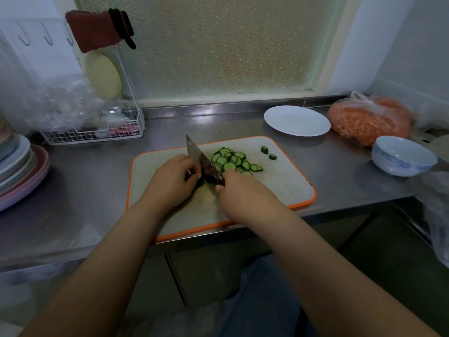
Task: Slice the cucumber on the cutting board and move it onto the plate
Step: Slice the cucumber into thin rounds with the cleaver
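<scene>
Overhead, at a steel kitchen counter: a person slices cucumber beside a frosted window.
Cutting board (279,188): pale, scuffed plastic with rounded corners and an orange rim, lying on the brushed stainless counter (340,171).
Cleaver (202,160): broad rectangular blade, dark and mottled, standing edge-down on the board between the two hands.
Right hand (243,198): fingers wrapped tight around the cleaver's handle, which the hand hides.
Left hand (173,178): curled closed over the uncut cucumber stub (198,182) (only a dark sliver shows at the fingertips, against the blade's left face).
Cucumber slices (230,161): thin rounds, pale green inside with dark skin, overlapping in a loose heap on the board just right of the blade.
End pieces (268,152): two small dark-green chunks, apart from the heap toward the board's far right.
Plate (297,120): plain white, round, glossy, behind the board near the window sill, holding nothing.
Bowl (403,155): white with blue markings, at the right.
Bag of carrots (369,120): thin clear plastic over orange, behind the bowl.
Stacked plates (21,171): pastel rims, far left edge.
Wire rack (97,132): white, at the back left, with crumpled clear plastic beside it.
</scene>
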A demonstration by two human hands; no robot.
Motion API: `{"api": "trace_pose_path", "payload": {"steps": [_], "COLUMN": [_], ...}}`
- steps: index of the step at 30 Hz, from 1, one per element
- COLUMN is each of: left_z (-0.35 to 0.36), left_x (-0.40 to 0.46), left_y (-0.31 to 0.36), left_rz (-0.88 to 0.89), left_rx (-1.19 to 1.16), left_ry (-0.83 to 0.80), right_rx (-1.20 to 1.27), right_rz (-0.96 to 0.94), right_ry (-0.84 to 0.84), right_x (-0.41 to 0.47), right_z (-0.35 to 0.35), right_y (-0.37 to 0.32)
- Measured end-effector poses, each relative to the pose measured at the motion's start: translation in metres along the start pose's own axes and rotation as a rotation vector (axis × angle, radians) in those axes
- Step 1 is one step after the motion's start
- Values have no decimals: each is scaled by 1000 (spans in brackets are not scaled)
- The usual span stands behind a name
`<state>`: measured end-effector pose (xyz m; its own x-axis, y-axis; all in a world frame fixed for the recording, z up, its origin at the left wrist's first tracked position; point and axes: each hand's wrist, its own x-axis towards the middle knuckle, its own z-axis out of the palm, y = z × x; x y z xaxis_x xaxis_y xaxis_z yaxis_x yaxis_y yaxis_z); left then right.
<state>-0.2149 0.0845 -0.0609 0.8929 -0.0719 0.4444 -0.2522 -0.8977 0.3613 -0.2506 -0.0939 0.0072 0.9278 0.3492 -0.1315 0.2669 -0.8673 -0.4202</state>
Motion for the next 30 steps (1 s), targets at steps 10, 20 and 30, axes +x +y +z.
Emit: {"api": "trace_pose_path", "payload": {"steps": [10,20,30], "left_z": [3,0,-2], "left_x": [-3,-6,-3], "left_y": [0,2,1], "left_rz": [-14,-18,-25], "left_rx": [-17,37,-9], "left_ry": [45,52,6], "right_rx": [-20,24,-25], "right_rz": [-6,64,-1], "right_ry": [-16,-93,-22], "right_x": [-3,23,6], "right_z": [-7,3,1], "right_y": [-8,6,0]}}
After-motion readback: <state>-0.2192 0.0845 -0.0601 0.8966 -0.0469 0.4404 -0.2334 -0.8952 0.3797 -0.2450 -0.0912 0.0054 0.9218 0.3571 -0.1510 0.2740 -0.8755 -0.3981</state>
